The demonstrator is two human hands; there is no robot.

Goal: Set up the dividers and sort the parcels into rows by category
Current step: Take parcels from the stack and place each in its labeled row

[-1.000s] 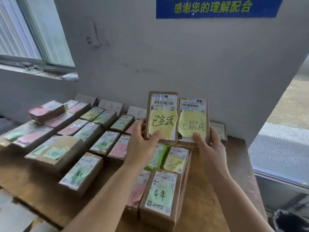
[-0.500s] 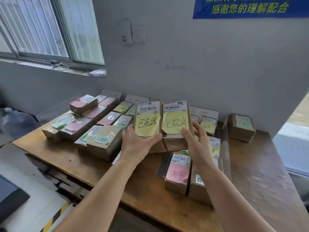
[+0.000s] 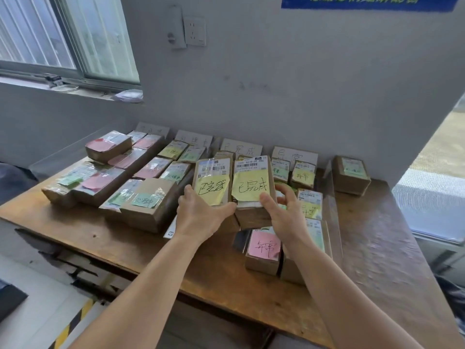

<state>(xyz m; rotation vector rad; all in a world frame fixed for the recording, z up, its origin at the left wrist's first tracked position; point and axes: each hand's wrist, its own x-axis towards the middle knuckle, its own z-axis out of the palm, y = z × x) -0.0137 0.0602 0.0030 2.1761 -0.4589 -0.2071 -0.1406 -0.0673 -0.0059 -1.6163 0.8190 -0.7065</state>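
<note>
Two brown parcels with yellow handwritten notes are held side by side over the middle of the wooden table (image 3: pixel 377 248). My left hand (image 3: pixel 198 215) grips the near end of the left parcel (image 3: pixel 212 182). My right hand (image 3: pixel 286 210) holds the right parcel (image 3: pixel 253 187) at its near right corner. Both parcels tilt up toward me. White label cards (image 3: pixel 241 148) lean against the wall behind the rows. A clear upright divider (image 3: pixel 333 212) stands right of the rightmost row.
Rows of parcels with pink and green notes (image 3: pixel 105 182) fill the table's left half. A pink-noted parcel (image 3: pixel 264 250) lies near the front. One parcel (image 3: pixel 352 172) sits alone at the back right. A window (image 3: pixel 63 39) is at the left, a wall socket (image 3: pixel 193 31) above.
The two parcels have come down from a raised, upright pose to low over the table. The view has pulled back and shifted left, showing more of the table.
</note>
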